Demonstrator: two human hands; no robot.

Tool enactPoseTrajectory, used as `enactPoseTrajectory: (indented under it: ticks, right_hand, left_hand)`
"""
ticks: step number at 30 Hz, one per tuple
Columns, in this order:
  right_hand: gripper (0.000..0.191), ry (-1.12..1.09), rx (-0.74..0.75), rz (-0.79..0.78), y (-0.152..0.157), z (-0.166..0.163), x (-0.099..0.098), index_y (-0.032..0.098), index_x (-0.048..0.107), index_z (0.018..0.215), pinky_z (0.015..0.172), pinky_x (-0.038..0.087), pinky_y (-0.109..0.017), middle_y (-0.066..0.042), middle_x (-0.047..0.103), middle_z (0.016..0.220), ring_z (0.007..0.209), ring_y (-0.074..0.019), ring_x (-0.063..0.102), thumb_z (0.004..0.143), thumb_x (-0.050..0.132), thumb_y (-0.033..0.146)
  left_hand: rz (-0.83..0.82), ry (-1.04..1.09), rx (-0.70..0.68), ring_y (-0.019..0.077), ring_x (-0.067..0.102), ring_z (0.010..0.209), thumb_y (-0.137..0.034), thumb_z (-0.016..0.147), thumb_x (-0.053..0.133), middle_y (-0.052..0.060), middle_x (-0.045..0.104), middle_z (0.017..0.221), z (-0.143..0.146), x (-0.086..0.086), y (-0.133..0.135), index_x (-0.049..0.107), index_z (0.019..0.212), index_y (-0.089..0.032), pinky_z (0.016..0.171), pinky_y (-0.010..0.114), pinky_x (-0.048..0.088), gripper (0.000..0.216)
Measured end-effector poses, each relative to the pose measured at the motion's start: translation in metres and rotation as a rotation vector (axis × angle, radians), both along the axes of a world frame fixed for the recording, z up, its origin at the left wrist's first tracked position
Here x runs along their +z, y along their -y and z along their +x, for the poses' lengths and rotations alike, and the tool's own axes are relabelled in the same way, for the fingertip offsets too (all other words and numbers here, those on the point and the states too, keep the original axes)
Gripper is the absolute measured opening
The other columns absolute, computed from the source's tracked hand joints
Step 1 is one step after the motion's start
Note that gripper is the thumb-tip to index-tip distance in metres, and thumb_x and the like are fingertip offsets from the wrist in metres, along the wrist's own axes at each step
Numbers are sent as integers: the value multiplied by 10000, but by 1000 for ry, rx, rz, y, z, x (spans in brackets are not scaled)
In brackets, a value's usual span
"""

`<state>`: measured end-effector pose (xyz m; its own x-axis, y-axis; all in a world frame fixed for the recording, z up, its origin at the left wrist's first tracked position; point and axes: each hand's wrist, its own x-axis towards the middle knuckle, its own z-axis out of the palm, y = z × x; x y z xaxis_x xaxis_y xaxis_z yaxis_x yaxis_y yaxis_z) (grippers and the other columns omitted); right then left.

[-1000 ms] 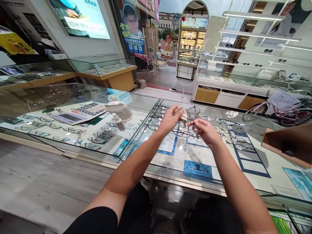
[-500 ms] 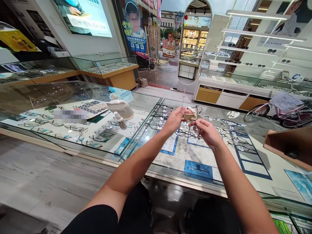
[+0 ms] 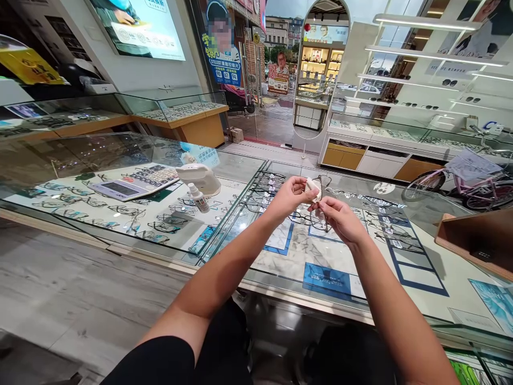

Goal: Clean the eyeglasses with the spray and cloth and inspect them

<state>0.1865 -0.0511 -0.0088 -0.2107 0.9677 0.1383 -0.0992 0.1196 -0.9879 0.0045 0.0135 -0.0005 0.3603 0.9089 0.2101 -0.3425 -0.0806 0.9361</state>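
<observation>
Above the glass showcase, my left hand point(image 3: 292, 197) pinches a pale folded cleaning cloth point(image 3: 313, 189) against one lens of a pair of glasses point(image 3: 325, 179). The glasses have a thin dark frame and are turned on edge, one lens above the other. With fingertips closed at the middle of the frame, my right hand point(image 3: 337, 216) steadies them from the right side. The lower lens hangs bare below my fingers. Cloth and fingers cover most of the upper lens.
Rows of spectacle frames lie under the showcase glass point(image 3: 256, 278). On the left stand a white spray bottle point(image 3: 198, 198), a calculator point(image 3: 132, 184) and a white curved device point(image 3: 200, 179). To the right are a wooden box point(image 3: 475, 240) and a pink bicycle point(image 3: 465, 184).
The cloth has turned and bunched differently over the upper lens, with my left thumb now across its front. My right hand and the glasses have barely shifted.
</observation>
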Motion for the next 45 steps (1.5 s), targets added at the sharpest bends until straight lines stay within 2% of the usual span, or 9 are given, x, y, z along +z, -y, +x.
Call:
enactPoseTrajectory:
  ticks: [3,7,10,19,23,30,34,39,45]
  right_hand:
    - [362,19,3,8,1,0,1,248,754,883,807,402,-346,-50,770,944,844,-201,572,893,796,608]
    - [385,32,6,7,2,0,1,246,733,855,806,412,-347,-57,775,959,862,-211,593,883,796,625]
    - [363,8,17,-1,2,0,1,247,737,846,806,408,-340,-50,777,946,857,-203,588,880,811,601]
    - [384,-82,-3,-70,-2,0,-3,240,782,891,779,435,-340,-58,775,922,802,-189,573,789,890,593]
    - [372,-50,7,-62,-3,-1,-4,241,794,911,769,437,-343,-57,777,937,786,-185,562,815,868,593]
    - [380,-39,5,-55,-1,-1,-2,243,798,895,772,455,-353,-64,777,932,796,-195,567,815,861,609]
    - [404,-33,-14,-48,-1,1,-1,244,778,870,791,484,-359,-65,791,939,799,-197,600,807,856,635]
    - [390,-105,-34,-83,0,1,1,257,749,861,820,492,-357,-60,797,915,889,-223,664,772,899,605]
    - [424,-54,-29,-69,1,1,1,240,762,849,759,452,-356,-71,795,934,776,-194,587,780,874,643]
  left_hand:
    - [33,-70,-71,202,693,994,-488,659,991,118,750,1104,-4,2,-2,688,1065,-124,901,329,517,623]
    - [90,-105,-226,143,633,783,-536,755,924,74,730,937,-7,5,-1,720,1036,-120,772,297,482,543]
    - [122,-92,-297,121,581,723,-548,770,912,52,699,899,-5,7,1,718,1059,-122,699,279,452,550]
    - [121,-4,-320,93,563,702,-528,784,918,26,655,875,2,-5,-2,665,1015,-129,669,255,443,526]
    - [120,-17,-260,89,549,666,-508,774,928,11,648,829,4,-4,1,657,986,-133,642,254,433,509]
    - [138,-8,-283,86,531,636,-523,810,896,1,648,801,4,-5,0,665,1001,-145,657,263,436,483]
    - [145,-17,-324,99,551,691,-575,812,885,22,654,852,1,-3,0,666,1049,-144,692,265,449,539]
    - [151,29,-396,119,561,735,-726,860,763,43,661,890,1,2,2,680,1134,-155,715,278,463,639]
    - [122,52,-330,104,540,684,-678,856,801,28,660,869,6,-4,2,671,1076,-155,667,269,443,582]
